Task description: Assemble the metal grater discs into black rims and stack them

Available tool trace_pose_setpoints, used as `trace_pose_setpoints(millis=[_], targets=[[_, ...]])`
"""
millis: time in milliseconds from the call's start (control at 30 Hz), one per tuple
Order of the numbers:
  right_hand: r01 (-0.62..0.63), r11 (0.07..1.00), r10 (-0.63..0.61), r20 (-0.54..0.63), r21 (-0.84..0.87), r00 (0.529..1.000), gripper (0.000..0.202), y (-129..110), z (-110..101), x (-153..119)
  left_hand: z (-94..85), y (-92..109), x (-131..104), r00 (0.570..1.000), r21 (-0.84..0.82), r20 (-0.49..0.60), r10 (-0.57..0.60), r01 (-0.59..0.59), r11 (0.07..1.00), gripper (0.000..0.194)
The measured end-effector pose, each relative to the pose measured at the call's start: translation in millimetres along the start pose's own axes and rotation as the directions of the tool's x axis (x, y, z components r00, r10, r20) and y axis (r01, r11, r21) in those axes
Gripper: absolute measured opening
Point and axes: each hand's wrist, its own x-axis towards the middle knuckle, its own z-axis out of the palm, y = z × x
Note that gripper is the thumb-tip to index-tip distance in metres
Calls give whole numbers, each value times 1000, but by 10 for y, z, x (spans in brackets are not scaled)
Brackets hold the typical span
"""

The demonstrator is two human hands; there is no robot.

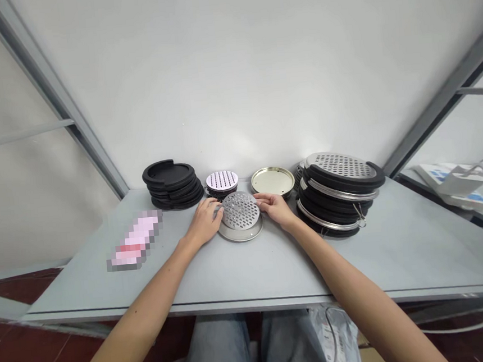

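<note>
A round perforated metal disc (240,210) is held between my two hands, tilted over a shallow round metal pan (241,235) on the grey table. My left hand (206,220) grips the disc's left edge with thumb and fingers. On the opposite edge, the fingers of my right hand (275,209) hold the disc. Behind it are a small stack topped by a slotted pinkish-white plate (222,180) and a pale gold round tray (272,181).
Black round bases (173,188) are stacked at the left. A taller stack of black and metal rounds (336,201) stands close to my right forearm. A blurred pink item (137,239) lies on the left of the table (250,281). White cables hang at the right.
</note>
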Motion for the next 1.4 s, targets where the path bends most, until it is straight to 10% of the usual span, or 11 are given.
trace_pose_setpoints(millis=[1400], targets=[[189, 779, -223, 17, -598, 975, 22, 66, 56, -23, -95, 10, 44, 968, 25, 58, -246, 245, 969, 20]])
